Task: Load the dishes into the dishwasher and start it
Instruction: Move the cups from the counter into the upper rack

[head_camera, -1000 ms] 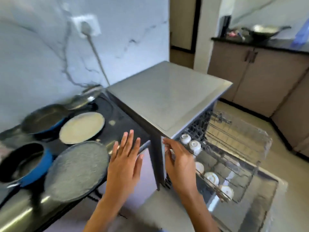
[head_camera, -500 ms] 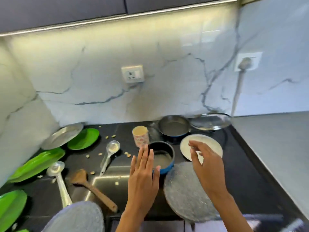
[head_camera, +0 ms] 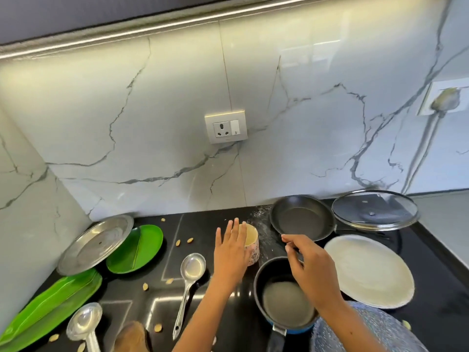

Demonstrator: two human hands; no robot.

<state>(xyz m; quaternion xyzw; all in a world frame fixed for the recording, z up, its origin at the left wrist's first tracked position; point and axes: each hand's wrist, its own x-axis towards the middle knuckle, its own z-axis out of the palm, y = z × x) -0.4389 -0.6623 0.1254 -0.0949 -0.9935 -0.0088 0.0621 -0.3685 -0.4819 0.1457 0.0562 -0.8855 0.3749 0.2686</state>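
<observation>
On the glossy black countertop [head_camera: 220, 301], against veined white marble, I have my left hand [head_camera: 229, 252] stretched flat, fingers straight and together, its palm beside the near wall of a small patterned ceramic cup [head_camera: 250, 243] with a cream interior; I cannot tell whether skin touches it. My right hand [head_camera: 308, 265] hovers above a blue-sided saucepan [head_camera: 284, 295] with a dark non-stick lining, fingers loosely bent, thumb and forefinger close together, holding nothing. Behind it sits a round black frying pan [head_camera: 302, 217], and beside that a steel-rimmed glass lid [head_camera: 374, 209]. A matte white round plate [head_camera: 369, 270] lies to the right, a speckled grey griddle [head_camera: 365, 331] at the near edge. To the left: a polished steel ladle [head_camera: 190, 273], a second ladle [head_camera: 85, 323], a tilted steel plate [head_camera: 96, 240] leaning over glossy green leaf-shaped plates [head_camera: 137, 248], and a wooden spatula [head_camera: 132, 336]. The dishwasher is out of view.
</observation>
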